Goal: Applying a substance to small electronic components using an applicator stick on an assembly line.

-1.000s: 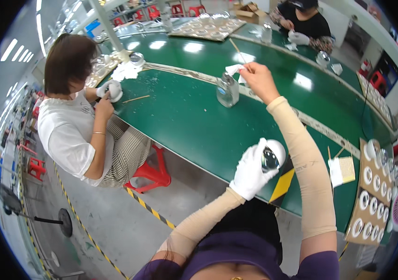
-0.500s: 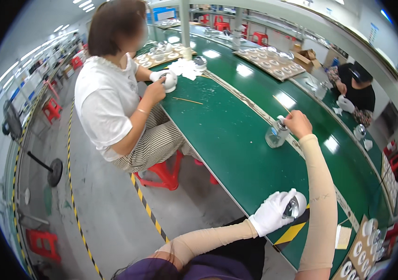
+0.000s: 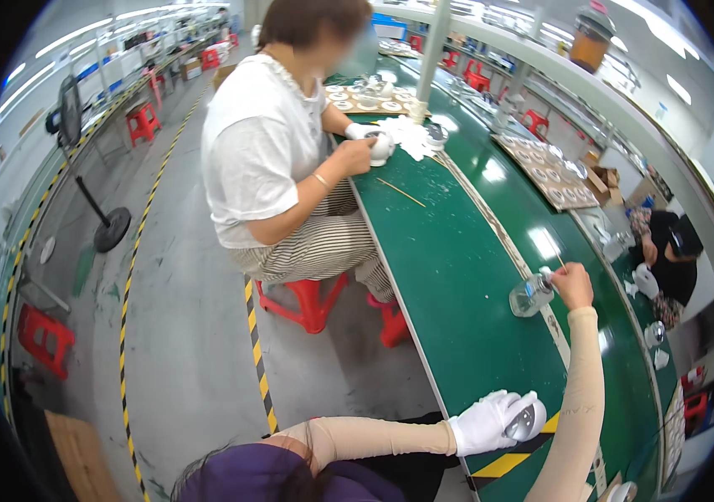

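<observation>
My left hand (image 3: 489,425), in a white glove, is wrapped round a white round dome-camera housing (image 3: 524,422) with a dark glossy dome, low over the green table's near edge. Bare-fingered, my right hand (image 3: 573,286) pinches a thin wooden stick (image 3: 562,261) at the mouth of a clear bottle (image 3: 529,296). Only a short piece of the stick shows above my fingers; whether its lower end is inside the bottle is hidden. The bottle stands on the green table (image 3: 457,276).
A seated co-worker (image 3: 265,151) at the left handles a similar white housing (image 3: 380,151). Near it lie white cloths (image 3: 407,136) and another stick (image 3: 400,192). Boards of round white parts (image 3: 545,171) stand farther back. Another person (image 3: 667,255) works at the far right.
The whole view has swung, so the table and co-worker appear farther right. My right hand stays at the bottle's mouth, and less of its stick shows. My left hand still holds the dome-camera housing.
</observation>
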A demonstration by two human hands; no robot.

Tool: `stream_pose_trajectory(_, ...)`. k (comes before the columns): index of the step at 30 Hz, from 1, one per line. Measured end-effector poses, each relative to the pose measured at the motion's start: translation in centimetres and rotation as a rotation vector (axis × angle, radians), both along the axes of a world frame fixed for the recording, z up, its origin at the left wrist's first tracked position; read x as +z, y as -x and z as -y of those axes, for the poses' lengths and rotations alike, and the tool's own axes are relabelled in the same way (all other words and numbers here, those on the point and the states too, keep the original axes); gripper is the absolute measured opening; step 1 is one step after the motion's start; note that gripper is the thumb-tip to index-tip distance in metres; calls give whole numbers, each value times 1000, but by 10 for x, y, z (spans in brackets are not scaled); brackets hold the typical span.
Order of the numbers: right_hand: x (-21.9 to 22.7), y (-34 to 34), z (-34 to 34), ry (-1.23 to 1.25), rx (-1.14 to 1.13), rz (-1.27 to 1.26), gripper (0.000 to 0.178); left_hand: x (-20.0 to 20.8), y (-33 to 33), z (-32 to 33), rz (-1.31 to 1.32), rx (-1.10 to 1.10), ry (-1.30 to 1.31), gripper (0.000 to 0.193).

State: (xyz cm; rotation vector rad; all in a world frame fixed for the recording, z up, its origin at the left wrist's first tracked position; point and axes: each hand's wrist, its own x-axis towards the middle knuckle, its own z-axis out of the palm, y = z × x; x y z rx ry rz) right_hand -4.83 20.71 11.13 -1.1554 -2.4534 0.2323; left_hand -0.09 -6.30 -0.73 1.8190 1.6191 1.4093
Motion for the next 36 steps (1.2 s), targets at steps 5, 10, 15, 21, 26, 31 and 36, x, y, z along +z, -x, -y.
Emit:
stream_pose_trajectory(5, 2, -2, -2, 3, -11, -5, 22, -1, 2, -1, 18, -29, -12, 86)
stream_pose_trajectory(10, 2, 3, 4, -41, -39, 30, 21, -3, 1, -1, 28, -16, 18, 88)
stream_pose_trajectory(15, -3, 0, 5, -85, -55, 29, 21, 1, 1, -1, 62, -42, 47, 90)
stream_pose_trajectory(21, -2, 1, 3, -98, -42, 28, 19, 0, 2, -2, 31, -20, 11, 87)
stream_pose_trajectory(26, -2, 2, 6, -103, -56, 55, 19, 1, 3, -1, 31, -15, -2, 87)
stream_pose_trajectory(31, -2, 2, 8, -96, -36, 45, 20, 5, 5, 0, 42, -31, 51, 88)
stream_pose_trajectory(36, -1, -2, -3, -85, -43, 73, 20, 5, 5, -3, 21, -32, 35, 86)
